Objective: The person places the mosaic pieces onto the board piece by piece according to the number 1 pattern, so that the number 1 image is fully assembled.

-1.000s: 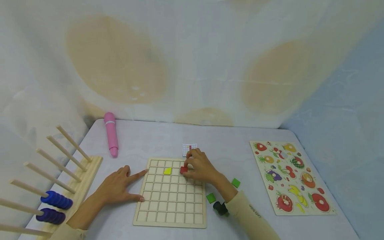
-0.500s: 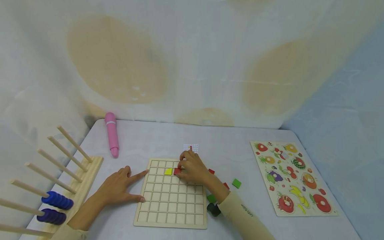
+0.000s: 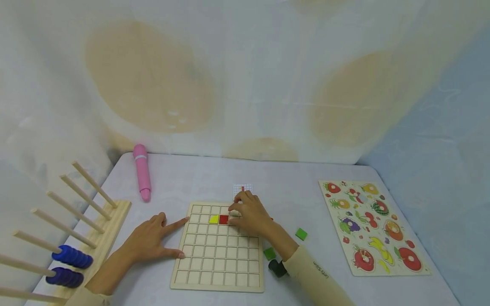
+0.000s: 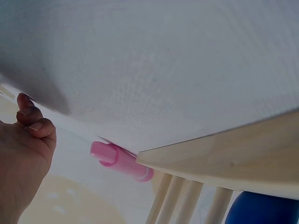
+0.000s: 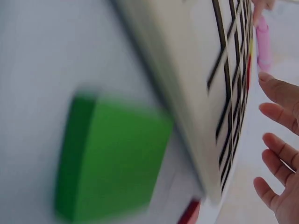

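A wooden grid board (image 3: 218, 263) lies on the table. In its second row a red square (image 3: 223, 219) sits directly right of a yellow piece (image 3: 214, 219). My right hand (image 3: 250, 214) is over the board's upper right, thumb and fingers apart beside the red square; the right wrist view shows the hand (image 5: 285, 154) with nothing between its fingers. At the board's left edge, my left hand (image 3: 147, 240) rests with thumb and index finger spread, their tips touching the edge. A small printed grid card (image 3: 238, 187) lies behind the board, partly covered by my right hand.
Green squares (image 3: 301, 233) and a dark object (image 3: 277, 268) lie right of the board. A fruit puzzle (image 3: 373, 229) is at the far right, a pink wand (image 3: 142, 172) at the back left, and a pegged wooden rack (image 3: 111, 225) with blue rings at the left.
The red square has moved left across the board to beside the yellow piece, and my right hand has let go of it. My left hand has stayed in place.
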{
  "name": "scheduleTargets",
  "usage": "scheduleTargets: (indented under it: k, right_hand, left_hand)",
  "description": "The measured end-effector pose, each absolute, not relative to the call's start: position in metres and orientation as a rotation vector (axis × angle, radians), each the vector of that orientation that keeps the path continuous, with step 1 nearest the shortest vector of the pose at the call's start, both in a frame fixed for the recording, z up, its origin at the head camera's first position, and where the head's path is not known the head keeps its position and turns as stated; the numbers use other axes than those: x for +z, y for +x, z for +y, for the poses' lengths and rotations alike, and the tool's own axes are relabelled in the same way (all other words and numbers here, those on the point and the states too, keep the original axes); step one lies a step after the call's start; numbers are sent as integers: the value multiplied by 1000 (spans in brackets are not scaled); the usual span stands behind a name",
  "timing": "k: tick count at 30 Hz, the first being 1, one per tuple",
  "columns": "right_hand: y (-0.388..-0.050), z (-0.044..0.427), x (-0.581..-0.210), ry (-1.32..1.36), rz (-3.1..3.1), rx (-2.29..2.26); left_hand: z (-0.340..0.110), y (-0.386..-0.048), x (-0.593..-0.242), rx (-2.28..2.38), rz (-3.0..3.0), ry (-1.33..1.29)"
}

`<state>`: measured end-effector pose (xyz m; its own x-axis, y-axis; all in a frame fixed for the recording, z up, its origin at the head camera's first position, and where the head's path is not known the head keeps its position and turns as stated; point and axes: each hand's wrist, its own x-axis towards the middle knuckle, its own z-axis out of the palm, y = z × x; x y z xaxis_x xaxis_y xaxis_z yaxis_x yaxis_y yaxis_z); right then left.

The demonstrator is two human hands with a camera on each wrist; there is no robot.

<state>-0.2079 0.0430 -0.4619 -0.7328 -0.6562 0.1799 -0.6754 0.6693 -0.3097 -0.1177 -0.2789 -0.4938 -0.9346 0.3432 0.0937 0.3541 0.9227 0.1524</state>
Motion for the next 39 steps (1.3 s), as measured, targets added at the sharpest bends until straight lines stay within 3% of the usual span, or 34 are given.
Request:
scheduleTargets:
  k: [18,39]
  right_hand:
    - [-207,132,-474,883,-2852,617]
    - [-204,142,-489,841,-2790,508]
  left_hand:
    - [-279,-117,-493,-245,-3061,-527]
    - [-278,-118,-494,-246,-3072,-514]
